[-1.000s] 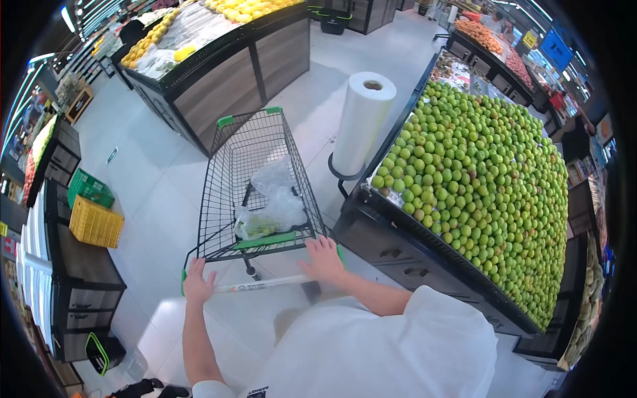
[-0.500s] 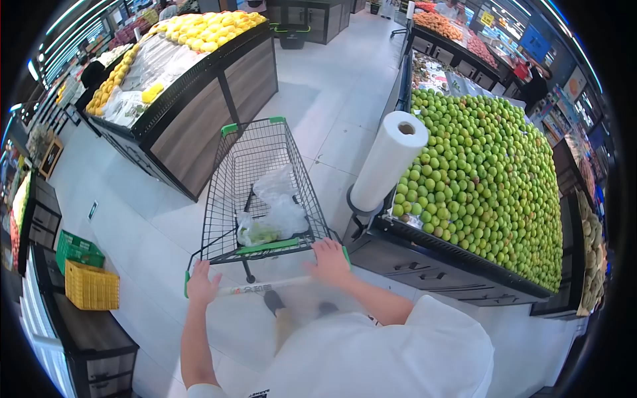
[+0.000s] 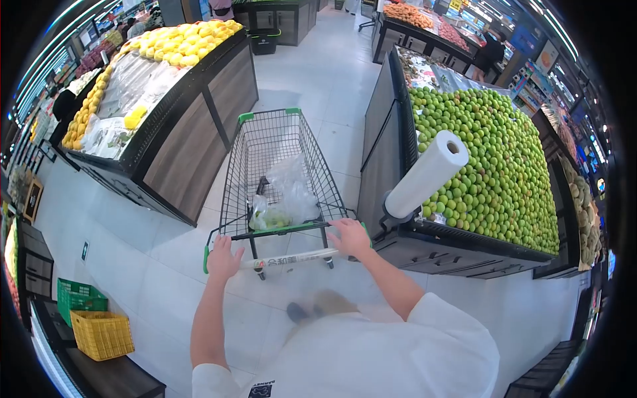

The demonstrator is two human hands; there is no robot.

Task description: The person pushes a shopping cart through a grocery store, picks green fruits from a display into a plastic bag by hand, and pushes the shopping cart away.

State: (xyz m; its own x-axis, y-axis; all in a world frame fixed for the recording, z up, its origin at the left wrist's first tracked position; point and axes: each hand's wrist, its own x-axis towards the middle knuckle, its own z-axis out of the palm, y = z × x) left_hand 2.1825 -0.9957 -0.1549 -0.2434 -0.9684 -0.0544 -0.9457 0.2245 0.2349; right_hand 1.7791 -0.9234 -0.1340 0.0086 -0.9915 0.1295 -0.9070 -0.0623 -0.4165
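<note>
Both hands rest on the handle bar [image 3: 292, 259] of a shopping cart. My left hand [image 3: 223, 257] is at the bar's left end, its fingers apart and pointing forward over it. Near the right end lies my right hand [image 3: 350, 237], fingers spread, touching the bar and the rear rim. Inside the wire cart [image 3: 255, 142] are clear plastic bags [image 3: 295, 199], one with something green in it. To the right, a roll of plastic bags [image 3: 428, 174] stands on a holder at the corner of a stand of green round fruit [image 3: 491, 166].
A stand with yellow fruit [image 3: 189, 41] is at the left front. Yellow crate [image 3: 103, 335] and green crate [image 3: 81, 297] sit at the lower left. A black basket [image 3: 264, 42] is by a far counter. A person in black [image 3: 490, 52] is at the upper right.
The view has turned and moved forward with the cart. The yellow fruit stand and the crates appear further left, the bag roll further right and lower. Both hands remain on the bar.
</note>
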